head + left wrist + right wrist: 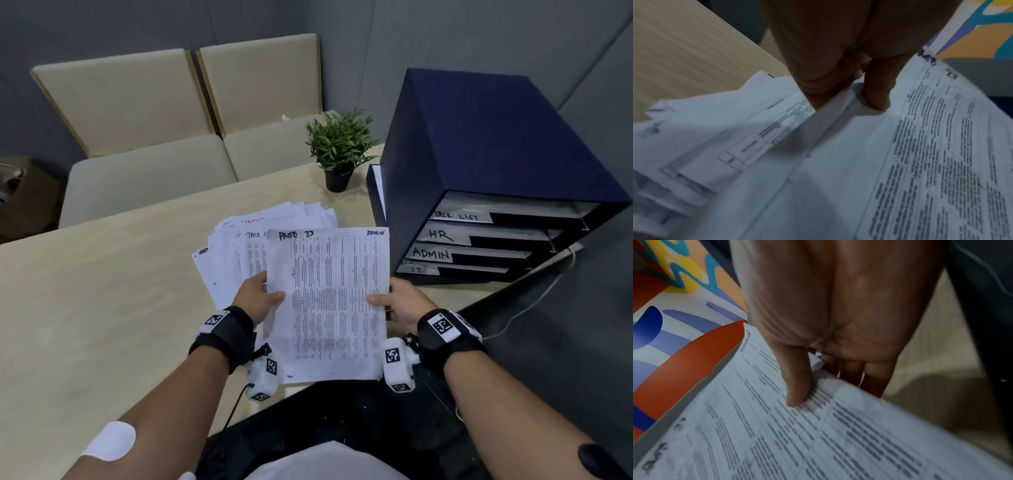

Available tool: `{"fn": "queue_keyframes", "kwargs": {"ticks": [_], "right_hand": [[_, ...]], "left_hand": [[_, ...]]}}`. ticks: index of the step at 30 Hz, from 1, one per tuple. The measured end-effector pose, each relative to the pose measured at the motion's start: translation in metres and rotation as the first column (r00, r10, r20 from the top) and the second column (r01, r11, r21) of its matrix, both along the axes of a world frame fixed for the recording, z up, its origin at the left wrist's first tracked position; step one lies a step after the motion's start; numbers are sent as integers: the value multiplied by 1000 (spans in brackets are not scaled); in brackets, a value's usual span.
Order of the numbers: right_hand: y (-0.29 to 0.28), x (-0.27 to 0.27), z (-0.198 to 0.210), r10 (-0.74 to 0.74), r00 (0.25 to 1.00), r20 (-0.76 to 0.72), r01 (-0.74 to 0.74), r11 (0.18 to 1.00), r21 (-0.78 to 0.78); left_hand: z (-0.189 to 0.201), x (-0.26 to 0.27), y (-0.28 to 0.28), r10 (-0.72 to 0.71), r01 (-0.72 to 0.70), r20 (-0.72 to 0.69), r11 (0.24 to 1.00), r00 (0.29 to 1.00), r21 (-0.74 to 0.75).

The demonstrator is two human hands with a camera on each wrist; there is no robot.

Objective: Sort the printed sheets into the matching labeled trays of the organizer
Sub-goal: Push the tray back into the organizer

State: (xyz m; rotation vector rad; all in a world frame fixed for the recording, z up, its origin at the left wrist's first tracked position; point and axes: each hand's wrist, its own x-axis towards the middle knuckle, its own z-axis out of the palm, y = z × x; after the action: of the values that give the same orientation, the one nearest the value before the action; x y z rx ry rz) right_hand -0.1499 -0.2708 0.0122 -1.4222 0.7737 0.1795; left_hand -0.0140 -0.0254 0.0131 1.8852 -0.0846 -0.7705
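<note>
Potted plant and beige chairs

A small green potted plant (339, 150) stands on the pale wooden bench (102, 291); two beige cushioned chairs (178, 137) sit behind it.

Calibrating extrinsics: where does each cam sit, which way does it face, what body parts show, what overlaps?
Head: on the head, facing forward and down at the table, organizer and plant; shows both forearms, left hand and right hand.
Left wrist: on the left wrist, looking along the hand at the stack; thumb and palm show.
Right wrist: on the right wrist, looking along the hand; thumb and fingers show.
Shared: all three see the top sheet, pinched at its two edges.
</note>
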Motion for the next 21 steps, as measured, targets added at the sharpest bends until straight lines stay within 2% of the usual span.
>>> {"fn": "queue_keyframes", "kwargs": {"ticks": [3,7,12,15,19,21], "right_hand": [[-15,-21,2,0,1000,1,0,1000,18],[-41,-55,7,-141,988,59,138,988,63],[-82,-96,4,-202,979,37,200,979,50],[-100,-116,5,-226,974,6,226,974,30],[-129,-140,-1,-369,929,-27,369,929,-1],[-142,-148,-1,-393,919,-26,393,919,-4]], "left_hand": [[8,-14,-23,-64,63,-62,998,996,-21],[14,-37,-64,-125,114,-141,990,982,-86],[14,-73,-114,-277,277,-76,961,958,-17],[10,-94,-140,-301,302,-114,953,947,-8],[6,-116,-171,-295,294,-164,955,941,-28],[4,-123,-183,-299,298,-172,954,939,-28]]}}
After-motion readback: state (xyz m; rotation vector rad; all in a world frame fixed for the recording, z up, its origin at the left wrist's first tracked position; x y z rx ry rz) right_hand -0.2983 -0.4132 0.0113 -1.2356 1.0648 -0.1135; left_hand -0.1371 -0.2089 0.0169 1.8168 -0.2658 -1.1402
